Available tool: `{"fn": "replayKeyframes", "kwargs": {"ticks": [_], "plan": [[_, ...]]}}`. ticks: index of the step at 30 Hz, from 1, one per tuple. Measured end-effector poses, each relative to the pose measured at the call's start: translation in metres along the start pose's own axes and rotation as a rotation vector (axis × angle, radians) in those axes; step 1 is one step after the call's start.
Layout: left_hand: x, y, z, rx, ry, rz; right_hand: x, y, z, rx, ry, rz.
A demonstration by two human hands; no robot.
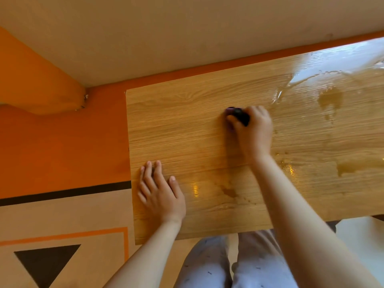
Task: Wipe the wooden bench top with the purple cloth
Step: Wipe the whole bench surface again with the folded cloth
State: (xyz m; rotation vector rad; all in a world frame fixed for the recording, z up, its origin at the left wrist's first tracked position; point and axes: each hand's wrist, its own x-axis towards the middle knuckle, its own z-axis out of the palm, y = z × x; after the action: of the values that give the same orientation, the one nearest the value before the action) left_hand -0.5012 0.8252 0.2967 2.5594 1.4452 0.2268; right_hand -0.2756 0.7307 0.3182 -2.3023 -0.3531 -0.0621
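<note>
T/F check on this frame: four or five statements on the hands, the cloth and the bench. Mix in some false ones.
1. The right hand holds the cloth against the bench. True.
2. The left hand is raised clear of the bench. False: it rests flat on the bench, fingers straight, near the left edge.
3. Wet patches show on the bench to the right of the right hand. True.
4. The cloth lies spread out flat. False: it is bunched in the right hand's grip, and only a small dark part shows past the fingers.
5. The left hand also holds a cloth. False: it holds nothing.
</note>
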Motion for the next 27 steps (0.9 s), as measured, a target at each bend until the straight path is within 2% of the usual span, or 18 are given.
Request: {"fn": "replayKeyframes", "kwargs": {"ticks": [3, 5, 11, 14, 18, 22, 27], "plan": [[0.000, -0.001, 0.000, -0.007, -0.004, -0.003, 0.002, 0.020, -0.023, -0.028, 0.061, 0.122], [-0.001, -0.001, 0.001, -0.006, -0.008, 0.001, -0.011, 0.011, -0.017, -0.044, 0.060, 0.134], [0.000, -0.001, 0.000, 0.027, -0.016, -0.004, -0.089, -0.065, 0.051, 0.033, -0.212, -0.158], [0.000, 0.000, 0.001, 0.043, 0.006, 0.005, -0.108, -0.080, 0.063, 0.059, -0.256, -0.234], [-0.001, -0.002, 0.001, 0.012, -0.011, 0.006, -0.080, -0.049, 0.034, 0.090, -0.133, -0.123], [-0.001, -0.001, 0.000, -0.002, -0.011, 0.004, -0.042, 0.006, -0.019, -0.007, 0.001, 0.055], [0.000, -0.001, 0.000, -0.012, -0.007, 0.002, -0.044, 0.015, -0.034, -0.047, 0.015, 0.134]]}}
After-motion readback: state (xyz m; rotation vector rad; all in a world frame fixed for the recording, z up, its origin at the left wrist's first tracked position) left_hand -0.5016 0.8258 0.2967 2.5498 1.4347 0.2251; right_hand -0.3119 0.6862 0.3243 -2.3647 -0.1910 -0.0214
